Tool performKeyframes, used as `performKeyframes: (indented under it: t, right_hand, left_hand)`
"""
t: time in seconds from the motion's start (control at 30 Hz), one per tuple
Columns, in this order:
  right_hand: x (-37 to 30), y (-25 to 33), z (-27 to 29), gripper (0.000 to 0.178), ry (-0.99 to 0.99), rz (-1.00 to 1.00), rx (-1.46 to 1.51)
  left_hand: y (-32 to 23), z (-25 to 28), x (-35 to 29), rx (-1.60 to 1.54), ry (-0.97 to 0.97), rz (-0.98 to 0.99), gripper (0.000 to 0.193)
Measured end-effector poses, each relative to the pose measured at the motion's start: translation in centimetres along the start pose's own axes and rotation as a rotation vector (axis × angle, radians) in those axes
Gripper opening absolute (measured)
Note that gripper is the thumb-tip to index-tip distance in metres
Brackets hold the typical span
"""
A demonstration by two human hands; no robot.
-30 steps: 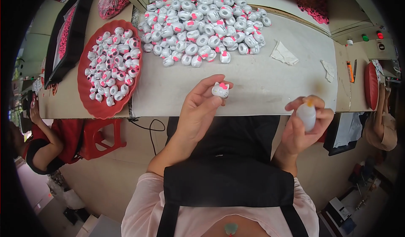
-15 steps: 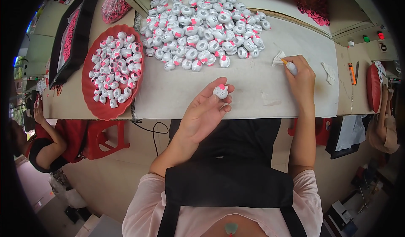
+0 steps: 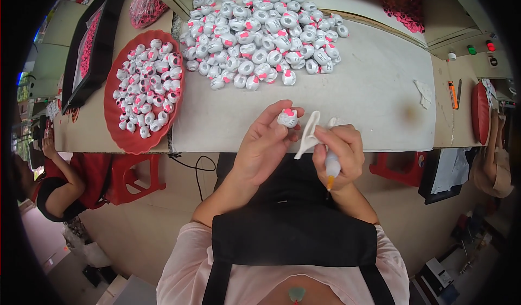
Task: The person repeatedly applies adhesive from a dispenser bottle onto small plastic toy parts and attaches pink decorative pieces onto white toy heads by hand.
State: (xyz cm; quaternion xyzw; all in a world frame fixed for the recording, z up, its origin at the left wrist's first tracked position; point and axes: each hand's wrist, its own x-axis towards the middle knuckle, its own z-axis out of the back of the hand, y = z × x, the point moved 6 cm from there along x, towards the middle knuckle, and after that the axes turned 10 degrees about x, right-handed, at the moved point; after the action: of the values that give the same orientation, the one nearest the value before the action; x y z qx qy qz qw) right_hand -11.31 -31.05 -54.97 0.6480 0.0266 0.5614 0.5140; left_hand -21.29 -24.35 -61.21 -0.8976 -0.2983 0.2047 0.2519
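Between the thumb and fingers of my left hand (image 3: 259,148) is a small white cat-head piece (image 3: 286,119) with a pink bow, its face up. Close by on its right, my right hand (image 3: 347,148) pinches a folded white tissue (image 3: 310,135). The same hand also keeps a small whitish squeeze bottle (image 3: 332,167) against the palm, its orange nozzle pointing down. Tissue and cat-head piece are a little apart. Beyond my hands, a large heap of similar white pieces (image 3: 260,39) with pink bows lies on the white-covered table (image 3: 217,120).
At the left, a red scalloped tray (image 3: 142,146) holds more pieces with pink and dark marks. Another crumpled tissue (image 3: 423,94), an orange-handled tool (image 3: 452,94) and a dark blade-like tool (image 3: 459,92) lie rightward. Other people work at both sides; red stools (image 3: 399,166) stand below.
My right hand has come left and nearer, lifting the tissue off the table, and the bottle's nozzle now points down. My left hand has turned the cat-head piece slightly.
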Motion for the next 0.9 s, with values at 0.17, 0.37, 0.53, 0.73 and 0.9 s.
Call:
performKeyframes:
  t: [0.17,0.37,0.53,0.73,0.9]
  right_hand:
    - [-0.4,0.5,-1.8,0.044,0.054,0.21,-0.107]
    - [-1.9,-0.1,-2.3,0.042,0.096,0.228,-0.125]
    - [-1.9,-0.3,-0.2,0.026,-0.024,-0.052,0.084]
    - [-2.5,-3.2,0.9,0.011,-0.127,-0.78,0.639]
    - [-1.2,-4.0,1.3,0.009,0.004,-0.811,0.643]
  left_hand:
    - [-0.3,-0.3,-0.6,0.004,0.007,-0.032,0.039]
    - [-0.6,0.0,-0.7,0.019,-0.067,-0.042,0.038]
    - [-0.2,0.0,-0.7,-0.048,-0.051,-0.008,0.041]
    - [0.1,-0.4,-0.6,0.006,0.014,-0.011,0.042]
    - [-0.1,-0.9,-0.5,0.123,0.033,-0.075,0.043]
